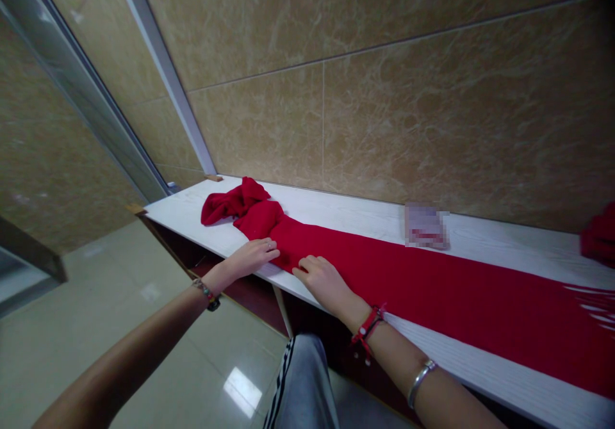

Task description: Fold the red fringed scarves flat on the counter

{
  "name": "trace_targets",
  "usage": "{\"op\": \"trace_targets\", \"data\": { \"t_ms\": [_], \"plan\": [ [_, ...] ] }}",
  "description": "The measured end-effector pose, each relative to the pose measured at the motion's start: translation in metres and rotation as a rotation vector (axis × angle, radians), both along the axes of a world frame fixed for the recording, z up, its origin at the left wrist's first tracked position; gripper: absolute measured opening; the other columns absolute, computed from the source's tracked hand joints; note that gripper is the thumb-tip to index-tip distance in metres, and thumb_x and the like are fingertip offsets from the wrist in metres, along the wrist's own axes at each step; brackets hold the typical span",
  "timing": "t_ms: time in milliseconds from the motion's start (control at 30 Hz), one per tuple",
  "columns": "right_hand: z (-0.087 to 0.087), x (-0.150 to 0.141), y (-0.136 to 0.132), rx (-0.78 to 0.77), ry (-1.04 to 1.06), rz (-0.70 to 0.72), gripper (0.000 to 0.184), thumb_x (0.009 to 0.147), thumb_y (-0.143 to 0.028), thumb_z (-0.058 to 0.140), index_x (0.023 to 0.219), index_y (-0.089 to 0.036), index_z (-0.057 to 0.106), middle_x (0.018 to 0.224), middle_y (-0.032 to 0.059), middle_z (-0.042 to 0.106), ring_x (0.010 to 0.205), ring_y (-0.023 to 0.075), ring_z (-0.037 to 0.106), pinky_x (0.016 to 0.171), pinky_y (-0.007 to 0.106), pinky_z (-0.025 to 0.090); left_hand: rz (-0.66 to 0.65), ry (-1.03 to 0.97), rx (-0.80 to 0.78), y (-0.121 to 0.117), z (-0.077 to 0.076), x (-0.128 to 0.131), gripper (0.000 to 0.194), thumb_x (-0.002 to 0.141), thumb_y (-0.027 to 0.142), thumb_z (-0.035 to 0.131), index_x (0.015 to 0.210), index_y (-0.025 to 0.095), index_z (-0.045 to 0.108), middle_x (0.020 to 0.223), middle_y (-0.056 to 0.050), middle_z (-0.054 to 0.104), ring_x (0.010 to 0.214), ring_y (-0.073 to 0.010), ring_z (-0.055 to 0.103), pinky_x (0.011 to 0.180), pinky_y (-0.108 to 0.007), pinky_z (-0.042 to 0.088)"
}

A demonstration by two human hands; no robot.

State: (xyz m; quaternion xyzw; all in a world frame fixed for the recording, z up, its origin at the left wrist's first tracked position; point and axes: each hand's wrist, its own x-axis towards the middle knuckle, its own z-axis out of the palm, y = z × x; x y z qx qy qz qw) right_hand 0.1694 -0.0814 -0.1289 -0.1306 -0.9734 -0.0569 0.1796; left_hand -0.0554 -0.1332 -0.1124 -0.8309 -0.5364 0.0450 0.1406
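Note:
A long red scarf (384, 269) lies along a white bench top. Its right part is spread flat and ends in a fringe at the right edge of the view. The left end is bunched in a loose, crumpled heap. My left hand (254, 255) is closed on the near edge of the cloth, just below the heap. A short way to its right, my right hand (324, 282) pinches the same edge with curled fingers. Both thumbs are partly hidden.
Behind the scarf, a small blurred packet (426, 227) rests on the white bench top (331, 202). More red cloth (598, 234) sits at the far right. A tan marble-look wall (432, 115) rises behind. Open dark compartments are under the top, and my knee is close in front.

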Motion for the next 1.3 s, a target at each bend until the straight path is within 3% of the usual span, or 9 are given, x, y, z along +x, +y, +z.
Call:
{"op": "trace_targets", "data": {
  "t_ms": [200, 300, 433, 567, 633, 800, 1000, 1167, 1300],
  "plan": [
    [-0.012, 0.004, 0.007, -0.191, 0.092, 0.078, 0.029, 0.085, -0.009, 0.044, 0.109, -0.018, 0.06, 0.112, 0.006, 0.06, 0.107, 0.0169, 0.05, 0.091, 0.029, 0.037, -0.015, -0.16, -0.263, 0.004, 0.026, 0.016, 0.048, 0.071, 0.0, 0.044, 0.114, 0.02, 0.05, 0.108, -0.005, 0.054, 0.099, -0.0163, 0.05, 0.086, -0.027, 0.04],
    [-0.016, 0.007, 0.007, -0.252, 0.115, 0.081, 0.033, 0.085, -0.007, 0.043, 0.113, -0.016, 0.058, 0.117, 0.0076, 0.058, 0.112, 0.0167, 0.048, 0.097, 0.03, 0.034, -0.086, -0.263, -0.344, 0.006, 0.034, 0.029, 0.045, 0.071, 0.004, 0.045, 0.113, 0.018, 0.052, 0.111, -0.006, 0.053, 0.105, -0.0162, 0.048, 0.093, -0.027, 0.036],
    [-0.016, 0.013, 0.003, -0.292, 0.117, 0.063, 0.034, 0.085, -0.01, 0.041, 0.115, -0.016, 0.057, 0.12, 0.0078, 0.057, 0.115, 0.0169, 0.046, 0.1, 0.032, 0.032, -0.048, -0.221, -0.263, 0.013, 0.027, 0.029, 0.035, 0.081, 0.011, 0.038, 0.112, 0.016, 0.055, 0.113, -0.008, 0.054, 0.106, -0.0165, 0.048, 0.095, -0.028, 0.035],
    [-0.011, 0.018, 0.001, -0.301, 0.068, 0.05, 0.035, 0.086, -0.014, 0.04, 0.119, -0.017, 0.054, 0.126, 0.0064, 0.052, 0.119, 0.0183, 0.042, 0.101, 0.035, 0.03, 0.216, -0.01, -0.113, 0.022, 0.015, 0.023, 0.036, 0.086, 0.016, 0.036, 0.118, 0.013, 0.052, 0.105, -0.013, 0.057, 0.097, -0.0216, 0.053, 0.084, -0.034, 0.042],
    [-0.01, 0.019, 0.0, -0.3, 0.043, 0.038, 0.035, 0.087, -0.017, 0.04, 0.119, -0.019, 0.053, 0.127, 0.0052, 0.05, 0.121, 0.0201, 0.039, 0.102, 0.039, 0.027, 0.27, 0.036, -0.074, 0.027, 0.012, 0.025, 0.036, 0.085, 0.016, 0.037, 0.117, 0.013, 0.053, 0.102, -0.015, 0.059, 0.091, -0.0224, 0.055, 0.078, -0.034, 0.045],
    [-0.008, 0.019, 0.0, -0.312, 0.0, 0.006, 0.035, 0.088, -0.022, 0.039, 0.12, -0.023, 0.052, 0.128, 0.0041, 0.049, 0.122, 0.0225, 0.037, 0.102, 0.047, 0.022, 0.04, -0.036, -0.129, 0.04, 0.012, 0.032, 0.04, 0.081, 0.007, 0.039, 0.118, 0.016, 0.052, 0.107, -0.01, 0.058, 0.095, -0.0176, 0.053, 0.085, -0.028, 0.041],
    [-0.008, 0.019, 0.0, -0.333, 0.016, -0.003, 0.036, 0.088, -0.023, 0.039, 0.121, -0.023, 0.051, 0.129, 0.0034, 0.049, 0.122, 0.0206, 0.037, 0.102, 0.044, 0.023, 0.244, -0.092, -0.04, 0.026, 0.014, 0.029, 0.038, 0.078, 0.005, 0.039, 0.113, 0.009, 0.052, 0.107, -0.015, 0.054, 0.093, -0.0202, 0.053, 0.082, -0.031, 0.044],
    [-0.01, 0.019, 0.0, -0.338, 0.042, -0.006, 0.034, 0.088, -0.021, 0.039, 0.119, -0.022, 0.053, 0.127, 0.005, 0.051, 0.121, 0.0195, 0.038, 0.102, 0.042, 0.024, 0.084, -0.241, -0.151, 0.0, 0.013, 0.021, 0.035, 0.076, 0.009, 0.047, 0.11, 0.014, 0.053, 0.108, -0.009, 0.054, 0.1, -0.0179, 0.051, 0.09, -0.03, 0.04],
    [-0.012, 0.018, 0.002, -0.325, 0.064, -0.036, 0.03, 0.088, -0.018, 0.041, 0.112, -0.018, 0.058, 0.12, 0.0081, 0.057, 0.115, 0.0177, 0.046, 0.099, 0.036, 0.029, -0.009, -0.184, -0.196, -0.005, 0.016, 0.003, 0.042, 0.073, 0.005, 0.048, 0.114, 0.015, 0.051, 0.114, -0.008, 0.054, 0.106, -0.0175, 0.05, 0.091, -0.029, 0.039]
  ]
}}
